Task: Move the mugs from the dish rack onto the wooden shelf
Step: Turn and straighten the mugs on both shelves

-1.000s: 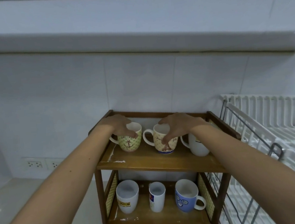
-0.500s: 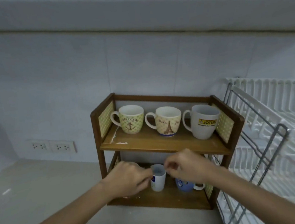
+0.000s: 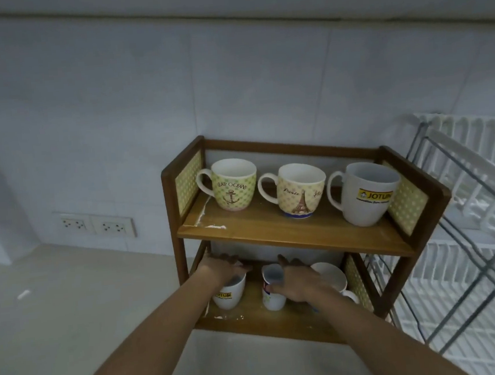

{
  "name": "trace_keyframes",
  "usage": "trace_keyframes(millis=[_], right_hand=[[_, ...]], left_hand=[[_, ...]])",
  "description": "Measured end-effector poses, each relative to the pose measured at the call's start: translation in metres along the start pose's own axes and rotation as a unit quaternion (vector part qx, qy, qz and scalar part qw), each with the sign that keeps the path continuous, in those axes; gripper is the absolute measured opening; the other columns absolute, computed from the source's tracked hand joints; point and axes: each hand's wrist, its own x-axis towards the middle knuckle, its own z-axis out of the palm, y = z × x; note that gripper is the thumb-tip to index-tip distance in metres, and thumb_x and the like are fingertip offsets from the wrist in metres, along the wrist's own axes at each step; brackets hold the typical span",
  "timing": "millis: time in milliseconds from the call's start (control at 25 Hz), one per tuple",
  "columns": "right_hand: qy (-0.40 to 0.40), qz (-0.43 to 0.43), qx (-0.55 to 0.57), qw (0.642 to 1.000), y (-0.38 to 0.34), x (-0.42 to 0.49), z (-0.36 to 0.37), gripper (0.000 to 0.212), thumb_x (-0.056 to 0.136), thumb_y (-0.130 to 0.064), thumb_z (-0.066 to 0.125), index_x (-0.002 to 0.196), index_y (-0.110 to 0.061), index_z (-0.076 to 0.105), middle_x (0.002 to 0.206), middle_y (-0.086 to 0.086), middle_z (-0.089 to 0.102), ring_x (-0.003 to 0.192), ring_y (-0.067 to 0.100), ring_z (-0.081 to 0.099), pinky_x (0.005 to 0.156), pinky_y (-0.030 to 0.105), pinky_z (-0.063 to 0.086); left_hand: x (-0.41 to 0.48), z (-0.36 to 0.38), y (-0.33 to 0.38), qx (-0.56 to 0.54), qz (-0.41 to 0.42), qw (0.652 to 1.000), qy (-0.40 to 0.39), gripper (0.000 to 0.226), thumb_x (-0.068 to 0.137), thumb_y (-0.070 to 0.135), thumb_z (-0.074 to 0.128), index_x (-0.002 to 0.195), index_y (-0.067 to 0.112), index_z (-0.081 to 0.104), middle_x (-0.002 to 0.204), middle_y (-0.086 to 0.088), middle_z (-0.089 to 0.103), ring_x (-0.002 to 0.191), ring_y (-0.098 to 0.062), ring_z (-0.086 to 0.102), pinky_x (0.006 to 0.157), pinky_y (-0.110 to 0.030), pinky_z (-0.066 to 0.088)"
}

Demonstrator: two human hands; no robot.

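Observation:
The wooden shelf [image 3: 286, 234] has two tiers. A green anchor mug [image 3: 234, 188], a Paris tower mug [image 3: 296, 193] and a white Jotun mug [image 3: 367, 197] stand upright on its top tier. On the lower tier my left hand [image 3: 223, 268] covers the rim of a second white Jotun mug [image 3: 228, 295] from above. My right hand [image 3: 301, 283] wraps a small white mug [image 3: 271, 290], thumb on its front. Behind that hand only the rim and handle of a third lower mug [image 3: 333, 274] show. The white dish rack [image 3: 468, 228] stands to the right with no mugs visible.
The shelf stands on a pale counter [image 3: 71, 307] against a white tiled wall. Two wall sockets [image 3: 97, 224] sit low on the wall to the left. The dish rack's metal frame [image 3: 453, 163] leans close to the shelf's right side.
Both hands left the top-tier mugs, dropped to the lower tier, and now rest on the left and middle mugs there. The camera has tilted down and moved closer.

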Motion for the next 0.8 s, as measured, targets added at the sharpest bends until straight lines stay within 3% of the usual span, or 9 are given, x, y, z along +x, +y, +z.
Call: trace_keyframes(millis=[80,160,240,320,440,600,800], right_hand=[[0.002,-0.005,-0.034,0.999,-0.003,0.007,0.006,0.079,0.088,-0.056,0.053,0.15,-0.02,0.021,0.151,0.009,0.039,0.132,0.028,0.044,0.102,0.038,0.042],[0.0,-0.021,-0.038,0.999,-0.002,0.011,0.009,0.07,0.091,-0.046,0.055,0.148,-0.019,0.025,0.146,0.008,0.044,0.127,0.028,0.049,0.1,0.037,0.044],[-0.033,-0.054,-0.03,0.998,0.001,0.018,0.006,0.068,0.091,-0.033,0.058,0.148,-0.018,0.025,0.145,0.01,0.045,0.126,0.028,0.05,0.102,0.038,0.045],[-0.064,-0.089,-0.042,0.993,0.005,0.024,0.001,0.066,0.09,-0.023,0.06,0.147,-0.019,0.027,0.144,0.01,0.046,0.126,0.027,0.049,0.103,0.039,0.045],[-0.064,-0.132,-0.043,0.988,0.01,0.029,-0.002,0.065,0.088,-0.015,0.062,0.144,-0.025,0.029,0.144,0.007,0.042,0.127,0.026,0.047,0.102,0.04,0.045],[-0.056,-0.131,0.007,0.99,0.011,0.031,0.001,0.069,0.087,-0.022,0.063,0.145,-0.03,0.027,0.148,0.004,0.04,0.127,0.024,0.047,0.095,0.033,0.044],[-0.03,-0.123,0.015,0.992,0.011,0.031,0.007,0.066,0.084,-0.022,0.067,0.14,-0.03,0.033,0.141,0.005,0.047,0.119,0.026,0.052,0.084,0.031,0.044]], left_hand=[[0.006,0.001,-0.006,-0.031,-0.002,0.999,0.017,0.065,0.094,0.045,0.048,0.15,0.022,0.024,0.158,-0.009,0.023,0.144,-0.028,0.021,0.116,-0.04,0.019],[0.009,0.004,-0.015,0.054,-0.015,0.998,0.035,0.082,0.083,0.049,0.063,0.15,0.029,0.02,0.157,-0.01,0.023,0.143,-0.033,0.022,0.115,-0.043,0.021],[0.009,0.012,-0.022,0.078,-0.021,0.996,0.044,0.088,0.078,0.061,0.06,0.15,0.036,0.015,0.159,-0.009,0.02,0.144,-0.034,0.02,0.114,-0.045,0.022],[0.014,0.022,-0.028,-0.005,-0.021,0.998,0.059,0.091,0.077,0.066,0.058,0.15,0.035,0.014,0.159,-0.008,0.022,0.142,-0.031,0.026,0.112,-0.043,0.029],[0.014,0.024,-0.034,-0.13,-0.018,0.991,0.032,0.097,0.074,0.054,0.071,0.151,0.027,0.018,0.157,-0.006,0.028,0.141,-0.027,0.031,0.109,-0.038,0.034],[0.016,0.019,-0.032,-0.12,-0.025,0.992,0.028,0.095,0.074,0.046,0.075,0.149,0.023,0.021,0.154,-0.008,0.032,0.138,-0.028,0.035,0.106,-0.038,0.038],[0.018,0.014,-0.028,-0.102,-0.026,0.994,0.012,0.094,0.081,0.024,0.073,0.152,0.029,0.011,0.158,-0.007,0.025,0.14,-0.029,0.032,0.108,-0.041,0.038]])
